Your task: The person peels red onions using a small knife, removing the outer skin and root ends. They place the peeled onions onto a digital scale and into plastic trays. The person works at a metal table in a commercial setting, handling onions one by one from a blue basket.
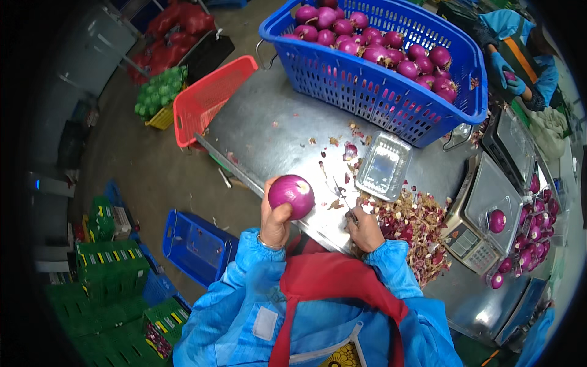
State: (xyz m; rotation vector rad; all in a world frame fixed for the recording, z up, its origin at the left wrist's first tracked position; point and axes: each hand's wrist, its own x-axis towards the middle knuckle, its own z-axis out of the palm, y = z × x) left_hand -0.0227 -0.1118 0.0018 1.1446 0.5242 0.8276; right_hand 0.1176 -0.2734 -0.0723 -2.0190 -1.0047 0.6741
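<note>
My left hand (275,225) holds a peeled red onion (293,195) above the near edge of the steel table, its pale cut end facing up and to the right. My right hand (367,229) is closed around the handle of a small metal cutting tool (349,206). Glare on the table blurs its blade, and I cannot tell its exact kind. Close by on the steel lies a clear plastic tray (384,166) with nothing in it. A heap of onion skins and trimmings (412,225) spreads just right of my right hand.
A blue plastic crate (367,91) of red onions stands at the table's far side. To the right sit a weighing scale (493,202) bearing a packed onion, a second scale (516,137) and several packed onions (534,234). A co-worker's gloved hands (504,75) hold an onion. Left is a red basket (211,101).
</note>
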